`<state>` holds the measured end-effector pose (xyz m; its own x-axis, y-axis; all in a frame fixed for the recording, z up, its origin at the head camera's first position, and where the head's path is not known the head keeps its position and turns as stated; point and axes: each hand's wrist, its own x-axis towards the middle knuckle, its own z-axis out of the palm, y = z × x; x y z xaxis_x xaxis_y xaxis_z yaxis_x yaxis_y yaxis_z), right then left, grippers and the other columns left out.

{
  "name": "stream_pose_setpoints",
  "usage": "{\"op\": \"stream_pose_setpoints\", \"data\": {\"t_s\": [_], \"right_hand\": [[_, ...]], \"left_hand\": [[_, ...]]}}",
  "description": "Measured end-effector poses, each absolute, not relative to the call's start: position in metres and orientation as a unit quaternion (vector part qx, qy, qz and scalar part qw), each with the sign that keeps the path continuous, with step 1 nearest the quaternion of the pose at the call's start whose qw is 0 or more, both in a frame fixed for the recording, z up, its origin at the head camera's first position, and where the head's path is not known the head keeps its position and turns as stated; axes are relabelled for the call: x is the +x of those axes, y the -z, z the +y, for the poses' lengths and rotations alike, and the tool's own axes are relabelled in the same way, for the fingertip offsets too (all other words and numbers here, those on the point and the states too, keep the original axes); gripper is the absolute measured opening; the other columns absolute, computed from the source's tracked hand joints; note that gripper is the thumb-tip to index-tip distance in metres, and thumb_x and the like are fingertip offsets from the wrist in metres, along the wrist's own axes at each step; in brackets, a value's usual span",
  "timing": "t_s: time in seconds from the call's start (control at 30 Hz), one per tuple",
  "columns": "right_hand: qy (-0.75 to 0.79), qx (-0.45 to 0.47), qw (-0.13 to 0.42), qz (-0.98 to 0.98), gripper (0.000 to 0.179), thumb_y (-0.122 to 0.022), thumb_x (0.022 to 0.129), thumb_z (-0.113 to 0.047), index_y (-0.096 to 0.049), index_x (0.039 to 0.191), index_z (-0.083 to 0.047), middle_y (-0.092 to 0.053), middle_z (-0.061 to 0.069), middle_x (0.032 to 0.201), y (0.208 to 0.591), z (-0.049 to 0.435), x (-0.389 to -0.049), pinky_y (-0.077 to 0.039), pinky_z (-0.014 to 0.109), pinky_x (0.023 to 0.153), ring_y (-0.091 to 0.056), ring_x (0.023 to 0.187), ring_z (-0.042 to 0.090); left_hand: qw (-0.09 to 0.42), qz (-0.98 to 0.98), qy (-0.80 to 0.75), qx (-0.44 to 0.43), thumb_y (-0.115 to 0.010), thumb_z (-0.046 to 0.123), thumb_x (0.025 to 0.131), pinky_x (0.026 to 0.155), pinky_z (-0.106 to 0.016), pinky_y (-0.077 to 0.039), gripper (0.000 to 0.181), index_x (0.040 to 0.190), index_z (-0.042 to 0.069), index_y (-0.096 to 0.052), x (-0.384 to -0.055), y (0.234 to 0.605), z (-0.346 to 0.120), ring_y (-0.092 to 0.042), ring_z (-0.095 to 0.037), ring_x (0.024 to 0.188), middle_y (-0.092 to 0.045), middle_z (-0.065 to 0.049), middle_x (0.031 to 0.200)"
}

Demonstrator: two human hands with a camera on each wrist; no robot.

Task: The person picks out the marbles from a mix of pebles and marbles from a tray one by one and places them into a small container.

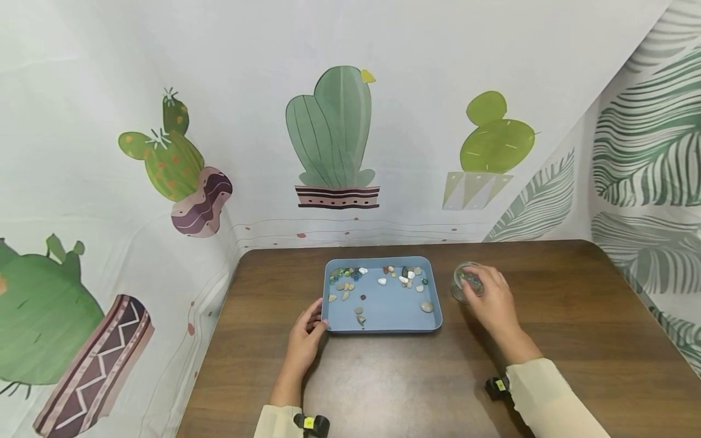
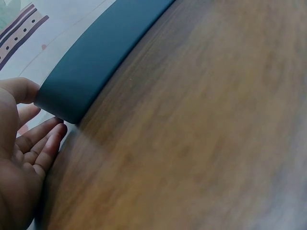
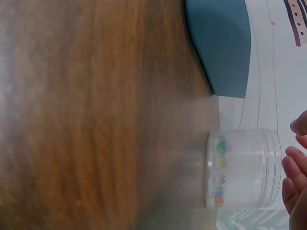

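A blue rectangular tray (image 1: 394,313) lies on the table with small stones and glass marbles in loose groups. My left hand (image 1: 303,340) grips the tray's front left corner; in the left wrist view its fingers (image 2: 42,139) touch the tray's outer side. To the right of the tray stands a clear round jar (image 3: 244,167) with several marbles (image 3: 220,163) at its bottom. Over the jar's mouth is my right hand (image 1: 495,301). In the right wrist view its fingertips (image 3: 291,165) are just above the rim, apart from the thumb, with nothing visible between them.
Green and blue marbles (image 1: 356,275) sit at the tray's back left, white and dark stones (image 1: 404,280) at its back right. A larger flat stone (image 1: 426,307) lies near the right wall. The brown wooden table (image 1: 383,383) meets a cactus-printed cloth (image 1: 405,152) behind.
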<state>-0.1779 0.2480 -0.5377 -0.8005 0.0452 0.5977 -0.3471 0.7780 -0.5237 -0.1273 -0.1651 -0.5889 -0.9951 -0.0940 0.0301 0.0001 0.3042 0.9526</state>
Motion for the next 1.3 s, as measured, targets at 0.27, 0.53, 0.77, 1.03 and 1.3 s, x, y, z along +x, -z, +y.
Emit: {"op": "stream_pose_setpoints", "data": {"t_s": [0.27, 0.53, 0.77, 1.03, 1.3], "right_hand": [[-0.33, 0.111, 0.296, -0.889, 0.03, -0.075, 0.079, -0.005, -0.067, 0.108, -0.005, -0.064, 0.014, 0.11, 0.538, 0.237, -0.176, -0.043, 0.035, 0.084, -0.058, 0.096, 0.027], [-0.33, 0.125, 0.274, -0.895, 0.027, -0.073, 0.081, -0.008, -0.068, 0.108, -0.008, -0.066, 0.009, 0.101, 0.536, 0.222, -0.173, -0.044, 0.036, 0.08, -0.059, 0.092, 0.023], [-0.335, 0.134, 0.239, -0.902, 0.025, -0.072, 0.083, -0.011, -0.068, 0.108, -0.01, -0.068, 0.004, 0.099, 0.534, 0.205, -0.173, -0.045, 0.039, 0.081, -0.06, 0.092, 0.02], [-0.341, 0.169, 0.215, -0.899, 0.029, -0.073, 0.082, -0.01, -0.068, 0.111, -0.009, -0.067, 0.006, 0.101, 0.532, 0.186, -0.174, -0.047, 0.039, 0.079, -0.06, 0.089, 0.022], [-0.338, 0.205, 0.194, -0.898, 0.031, -0.073, 0.082, -0.011, -0.068, 0.113, -0.012, -0.067, 0.004, 0.103, 0.534, 0.168, -0.178, -0.049, 0.039, 0.081, -0.059, 0.091, 0.019]], "left_hand": [[0.044, -0.807, 0.588, 0.026, -0.063, 0.013, 0.091, 0.09, -0.02, -0.047, 0.049, 0.137, 0.026, -0.054, -0.127, 0.588, -0.164, -0.057, -0.019, 0.109, -0.06, -0.003, 0.127], [0.036, -0.808, 0.588, 0.033, -0.062, 0.015, 0.092, 0.092, -0.021, -0.046, 0.048, 0.137, 0.03, -0.054, -0.127, 0.588, -0.164, -0.057, -0.016, 0.11, -0.06, 0.0, 0.127], [0.035, -0.807, 0.589, 0.036, -0.063, 0.014, 0.092, 0.091, -0.02, -0.046, 0.048, 0.136, 0.03, -0.054, -0.128, 0.587, -0.164, -0.057, -0.016, 0.109, -0.06, 0.0, 0.126], [0.034, -0.805, 0.591, 0.031, -0.063, 0.014, 0.092, 0.092, -0.021, -0.045, 0.048, 0.137, 0.028, -0.053, -0.127, 0.586, -0.164, -0.056, -0.019, 0.111, -0.06, -0.003, 0.128], [0.041, -0.806, 0.59, 0.029, -0.063, 0.014, 0.091, 0.091, -0.022, -0.046, 0.048, 0.136, 0.029, -0.054, -0.127, 0.587, -0.164, -0.057, -0.017, 0.109, -0.06, -0.001, 0.126]]}}
